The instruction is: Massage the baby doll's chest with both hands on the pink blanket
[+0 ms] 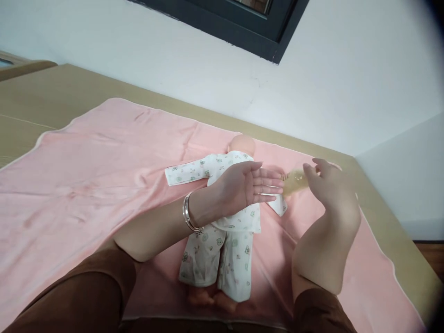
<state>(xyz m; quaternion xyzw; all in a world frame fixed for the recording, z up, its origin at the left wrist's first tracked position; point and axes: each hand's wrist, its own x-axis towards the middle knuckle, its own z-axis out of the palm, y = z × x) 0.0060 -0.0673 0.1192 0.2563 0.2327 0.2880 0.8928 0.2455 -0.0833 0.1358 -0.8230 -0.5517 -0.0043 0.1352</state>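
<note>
My left hand [239,187] is held palm up above a doll [237,223], its fingers stretched out and nothing lying on the palm that I can make out. In my right hand [326,180] is a clear bottle of yellowish liquid [294,181], tipped over so that its neck points at my left fingertips. Motion blurs the bottle a little. The doll wears white printed pyjamas and lies flat, head away from me and feet [203,296] towards me. My left forearm and hand hide part of its top. One sleeve [187,173] spreads out to the left.
A pink blanket [114,185] with some creases lies under the doll. It covers much of a pale wooden table [69,92]. Behind the table rises a white wall [194,69] with a dark window frame [239,27].
</note>
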